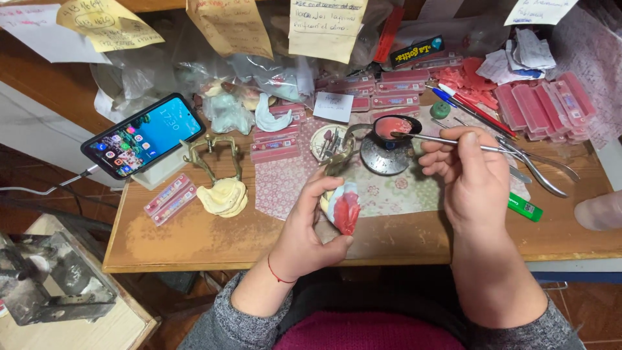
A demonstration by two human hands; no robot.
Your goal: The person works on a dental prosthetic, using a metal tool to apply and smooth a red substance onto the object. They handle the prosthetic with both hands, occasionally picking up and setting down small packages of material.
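We wax a dental model at the bench.
Left hand [310,232] grips the plaster model with red wax [343,207] near centre; right hand [472,175] pinches a metal spatula [447,140], tip in the far wax spoon [392,126].

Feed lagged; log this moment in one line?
left hand: holds dental cast | right hand: metal tool, tip in wax spoon
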